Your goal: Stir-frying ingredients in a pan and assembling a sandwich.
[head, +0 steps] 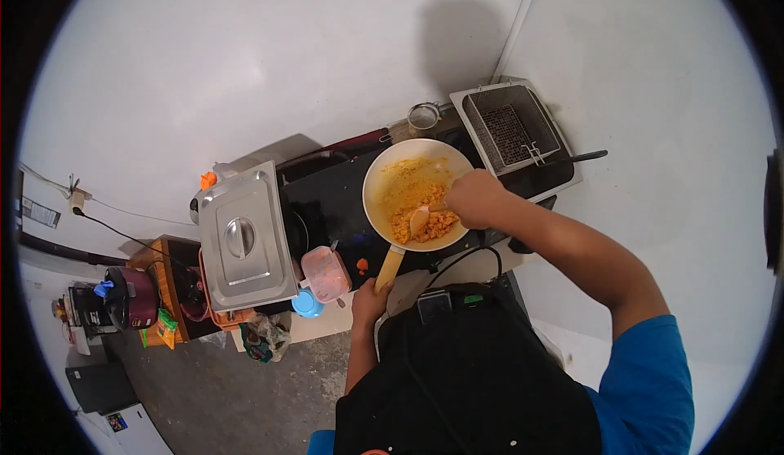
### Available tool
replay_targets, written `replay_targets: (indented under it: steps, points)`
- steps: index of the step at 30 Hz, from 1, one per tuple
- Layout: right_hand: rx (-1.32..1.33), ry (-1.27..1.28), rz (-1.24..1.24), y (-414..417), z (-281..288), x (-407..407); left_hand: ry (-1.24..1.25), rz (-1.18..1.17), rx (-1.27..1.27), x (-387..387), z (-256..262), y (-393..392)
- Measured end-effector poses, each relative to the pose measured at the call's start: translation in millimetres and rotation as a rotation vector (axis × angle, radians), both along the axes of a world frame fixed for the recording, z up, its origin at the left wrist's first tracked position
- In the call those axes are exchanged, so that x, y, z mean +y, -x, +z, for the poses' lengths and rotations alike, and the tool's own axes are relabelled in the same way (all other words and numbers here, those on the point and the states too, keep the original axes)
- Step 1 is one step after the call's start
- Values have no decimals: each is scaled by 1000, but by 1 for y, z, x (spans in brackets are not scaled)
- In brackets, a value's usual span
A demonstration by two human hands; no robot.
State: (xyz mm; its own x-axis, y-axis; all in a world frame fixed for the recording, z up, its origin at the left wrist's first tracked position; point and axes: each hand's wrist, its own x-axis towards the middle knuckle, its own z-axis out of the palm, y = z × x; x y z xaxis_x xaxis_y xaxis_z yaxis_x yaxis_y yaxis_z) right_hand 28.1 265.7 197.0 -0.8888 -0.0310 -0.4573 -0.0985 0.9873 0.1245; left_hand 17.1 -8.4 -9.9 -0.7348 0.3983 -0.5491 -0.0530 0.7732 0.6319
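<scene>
My left hand (370,303) grips the pale wooden-coloured handle (390,267) of a cream-lined frying pan (375,176). The pan rests over a black stove top (337,194). My right hand (474,199) is closed around a spatula (420,220) whose light brown blade sits in the food. Orange-yellow crumbly food (435,225) lies mostly in the near half of the pan, and a thin smear of it coats the far side. The spatula's grip is hidden inside my fist.
Right of the pan is a deep fryer with a wire basket (511,133). A strainer (423,115) sits behind. To the left are a steel lid (245,234), a pinkish plastic container (326,274) and a blue round item (307,303). A black cable (468,253) loops near my body.
</scene>
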Motion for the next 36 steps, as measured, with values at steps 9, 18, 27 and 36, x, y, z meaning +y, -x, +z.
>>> replay_targets:
  steps: [9,18,27,36]
  points:
    - [25,-39,-15,-13,7,26,-76,-3,136,-4,1,-2]
    - [26,21,31,5,7,0,-8,17,-2,-3,-7,-2]
    - [65,55,97,-25,18,32,-118,24,188,-3,-14,-3]
    - [40,-6,23,-40,25,69,69,39,12,2,25,-6]
